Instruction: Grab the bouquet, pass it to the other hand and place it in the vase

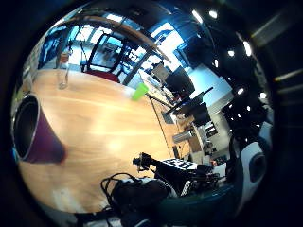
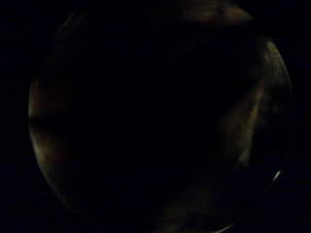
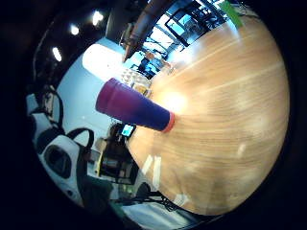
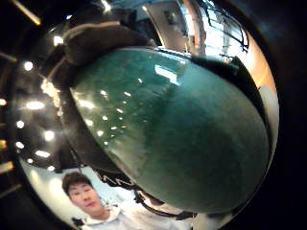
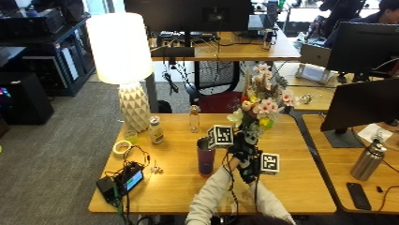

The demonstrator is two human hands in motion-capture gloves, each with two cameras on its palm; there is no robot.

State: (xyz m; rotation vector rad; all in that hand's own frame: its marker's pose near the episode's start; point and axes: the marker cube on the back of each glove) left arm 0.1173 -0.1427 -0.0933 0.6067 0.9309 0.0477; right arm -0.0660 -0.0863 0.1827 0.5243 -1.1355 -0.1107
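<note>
Above the desk (image 5: 299,187), just in front of the person, both gloved hands meet on the stems of the bouquet (image 5: 262,101), which stands nearly upright with its blooms rising straight up from the grip. How the fingers close on the stems is hidden by the gear on the gloves, so I cannot tell which hand carries it; the left hand (image 5: 235,151) and right hand (image 5: 251,168) sit touching or nearly so. The purple vase (image 5: 205,157) stands upright on the desk just to the left of the grip, mouth open upward. By my judgement the left hand is nearer the vase.
</note>
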